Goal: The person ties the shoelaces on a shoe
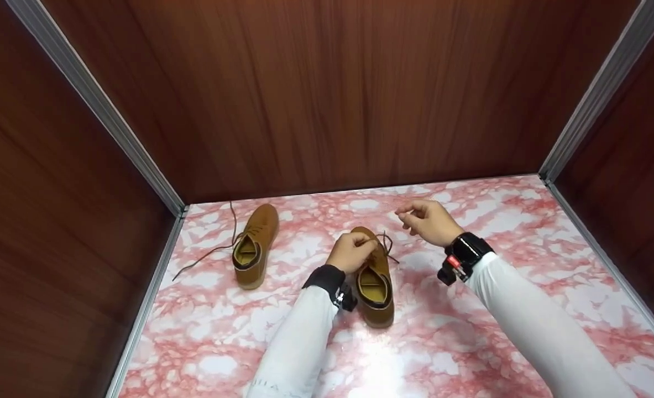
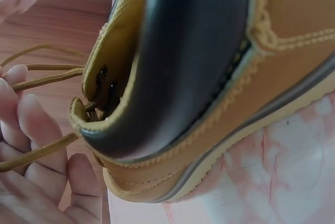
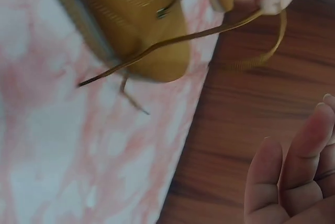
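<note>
A tan lace-up shoe [image 1: 377, 318] with a dark collar stands in front of me, toe toward the back panel. My left hand [image 1: 351, 252] is over its laced front and pinches a brown shoelace [image 3: 193, 36]. In the right wrist view the lace loops at the left fingertips [image 3: 272, 4], and its loose end hangs across the toe. To the right of the shoe, my right hand [image 1: 429, 222] is raised with loosely bent fingers and nothing between them. In the left wrist view, lace strands [image 2: 44, 150] run from the eyelets to the left hand.
A matching shoe [image 1: 266, 221] stands to the left, its long laces [image 1: 208, 255] spread loose on the pink-and-white marbled surface [image 1: 216, 331]. Dark wood-grain panels [image 1: 360, 99] with grey metal edging [image 1: 105, 116] enclose the left, back and right sides.
</note>
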`<state>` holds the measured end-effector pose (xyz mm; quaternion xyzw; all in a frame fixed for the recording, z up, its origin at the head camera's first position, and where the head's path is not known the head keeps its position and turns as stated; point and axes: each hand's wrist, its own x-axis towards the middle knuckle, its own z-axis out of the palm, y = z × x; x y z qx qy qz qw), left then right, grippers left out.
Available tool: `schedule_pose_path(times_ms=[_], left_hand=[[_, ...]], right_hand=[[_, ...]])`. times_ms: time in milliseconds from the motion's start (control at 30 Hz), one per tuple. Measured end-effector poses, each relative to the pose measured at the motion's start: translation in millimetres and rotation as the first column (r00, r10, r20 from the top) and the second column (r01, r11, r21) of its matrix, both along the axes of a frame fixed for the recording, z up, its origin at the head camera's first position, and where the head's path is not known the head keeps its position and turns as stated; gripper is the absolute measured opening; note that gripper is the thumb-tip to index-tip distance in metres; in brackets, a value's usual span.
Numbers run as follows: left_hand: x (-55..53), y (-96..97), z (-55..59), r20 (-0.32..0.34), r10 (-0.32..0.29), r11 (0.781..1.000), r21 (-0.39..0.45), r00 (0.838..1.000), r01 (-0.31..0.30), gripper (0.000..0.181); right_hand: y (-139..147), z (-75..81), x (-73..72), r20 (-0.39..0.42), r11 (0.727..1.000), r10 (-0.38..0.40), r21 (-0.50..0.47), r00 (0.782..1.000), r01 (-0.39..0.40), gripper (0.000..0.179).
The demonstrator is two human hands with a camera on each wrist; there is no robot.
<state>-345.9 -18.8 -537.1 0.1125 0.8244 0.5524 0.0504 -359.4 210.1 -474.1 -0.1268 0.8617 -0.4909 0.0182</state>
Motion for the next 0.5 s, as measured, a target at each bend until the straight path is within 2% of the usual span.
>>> schedule_pose_path(times_ms=[233,500], left_hand=[[0.6,-1.0,0.6,0.076,0.028,0.996,0.088,0.997,-0.035,0.032],[-1.7,-2.4,2.7,0.125,0.069,0.985,0.15,0.99,-0.087,0.033]], right_hand=[[12,-31.8,7.0,0.056,0.997,-0.02,0.073,0.998,0.016,0.021],[7,-63.9,12.4,0.076,0.987,0.045,0.153,0.996,-0.056,0.018]])
